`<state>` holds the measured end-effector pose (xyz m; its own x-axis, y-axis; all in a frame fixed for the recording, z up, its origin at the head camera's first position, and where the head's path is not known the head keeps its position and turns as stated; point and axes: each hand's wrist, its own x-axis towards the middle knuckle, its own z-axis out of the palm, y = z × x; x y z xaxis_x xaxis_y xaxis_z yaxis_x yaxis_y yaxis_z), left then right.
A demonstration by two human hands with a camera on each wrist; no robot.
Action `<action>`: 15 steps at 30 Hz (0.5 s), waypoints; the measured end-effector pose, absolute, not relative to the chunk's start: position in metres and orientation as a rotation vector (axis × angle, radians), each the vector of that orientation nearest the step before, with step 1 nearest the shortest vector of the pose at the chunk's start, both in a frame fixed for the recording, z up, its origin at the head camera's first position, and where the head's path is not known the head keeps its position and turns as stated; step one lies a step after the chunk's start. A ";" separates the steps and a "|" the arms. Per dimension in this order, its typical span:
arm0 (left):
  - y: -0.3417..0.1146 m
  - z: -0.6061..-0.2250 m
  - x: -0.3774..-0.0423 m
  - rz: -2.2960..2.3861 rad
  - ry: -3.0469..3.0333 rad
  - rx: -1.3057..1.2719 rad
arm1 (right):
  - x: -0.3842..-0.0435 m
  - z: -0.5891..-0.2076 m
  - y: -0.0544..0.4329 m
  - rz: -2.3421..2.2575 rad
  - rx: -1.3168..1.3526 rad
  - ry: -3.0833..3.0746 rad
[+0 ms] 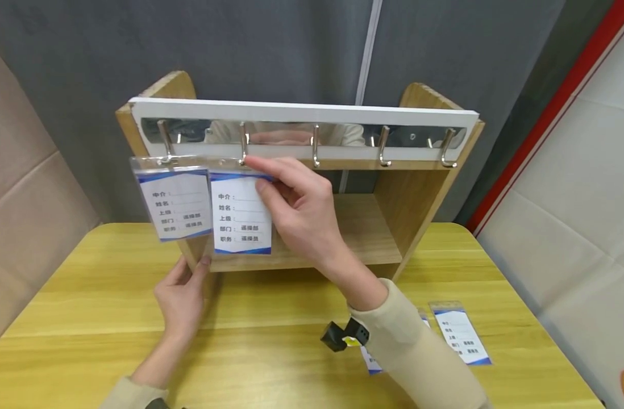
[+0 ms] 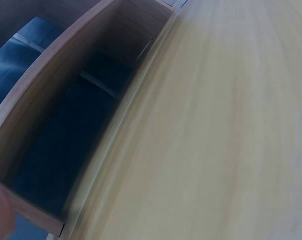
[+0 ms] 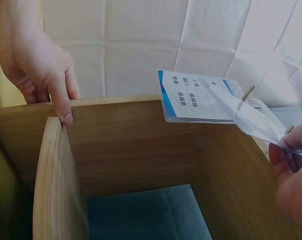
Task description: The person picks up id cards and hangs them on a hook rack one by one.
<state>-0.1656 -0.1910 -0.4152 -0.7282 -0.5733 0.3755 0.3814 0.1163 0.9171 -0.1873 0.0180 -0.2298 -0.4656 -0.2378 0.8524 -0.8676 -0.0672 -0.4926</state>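
My right hand pinches a clear-sleeved name badge by its upper right corner, the index fingertip right at the lower end of the second hook. The badge's top edge overlaps that hook's tip in the head view. Another name badge hangs from the leftmost hook, slightly tilted. Low on the left, my left hand grips the side panel of the wooden shelf; the right wrist view shows its thumb over the panel's edge.
Several more hooks line the mirrored strip on the white rail, including a middle hook. On the table at right lies a badge; another is partly hidden under my right sleeve. A grey partition stands behind.
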 end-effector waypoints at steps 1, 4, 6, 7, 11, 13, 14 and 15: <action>-0.191 -0.415 -0.165 -1.702 -1.683 0.187 | -0.187 -0.230 0.017 1.560 1.178 -1.694; -0.191 -0.416 -0.166 -1.704 -1.678 0.183 | -0.185 -0.231 0.015 1.507 1.130 -1.704; -0.192 -0.416 -0.166 -1.709 -1.671 0.182 | -0.183 -0.231 0.014 1.444 1.079 -1.715; -0.192 -0.417 -0.166 -1.714 -1.666 0.183 | -0.183 -0.231 0.013 1.402 1.049 -1.720; -0.192 -0.416 -0.166 -1.732 -1.653 0.183 | -0.182 -0.231 0.012 1.260 0.943 -1.719; -0.192 -0.416 -0.166 -1.741 -1.652 0.187 | -0.183 -0.232 0.012 1.217 0.908 -1.716; -0.192 -0.416 -0.166 -1.745 -1.652 0.190 | -0.183 -0.233 0.012 1.206 0.898 -1.717; -0.193 -0.416 -0.166 -1.751 -1.650 0.195 | -0.183 -0.234 0.012 1.201 0.891 -1.716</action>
<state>-0.1662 -0.1926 -0.4158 -0.7355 -0.5789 0.3520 0.3858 0.0692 0.9200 -0.1830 0.0120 -0.2339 -0.3953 -0.0849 0.9146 -0.8884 0.2886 -0.3571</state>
